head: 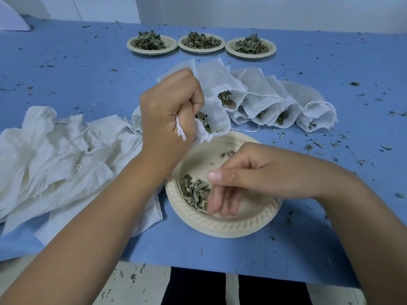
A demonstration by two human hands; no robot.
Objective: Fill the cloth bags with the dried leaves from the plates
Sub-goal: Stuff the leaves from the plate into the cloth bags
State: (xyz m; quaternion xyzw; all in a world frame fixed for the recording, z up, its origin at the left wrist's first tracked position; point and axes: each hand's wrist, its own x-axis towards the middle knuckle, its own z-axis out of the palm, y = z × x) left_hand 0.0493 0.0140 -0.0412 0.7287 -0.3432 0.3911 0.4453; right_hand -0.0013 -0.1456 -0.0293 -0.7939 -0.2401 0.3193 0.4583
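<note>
At the left edge of the table (77, 73), empty cloth bags (55, 161) lie heaped; left hand (169, 115) fisted round an open bag (220, 119) with leaves inside; at the near edge, a plate (220, 225); right hand (253, 172) fingers, blurred, point down into its dried leaves (193, 192); pinching or not, cannot tell.

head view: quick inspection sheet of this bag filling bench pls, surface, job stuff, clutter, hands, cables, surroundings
surface: blue table, covered in a blue sheet.
job's things: near plate with few dried leaves left in it; three heaped plates at the back; row of filled bags, mouths open; pile of empty bags at the left.
clutter: leaf crumbs scattered across the table.
grippers: left hand grips an open bag at its mouth; right hand blurred, fingers down in the near plate's leaves.
cables: nothing seen.
surroundings: white wall behind; floor with leaf bits below the table edge.
</note>
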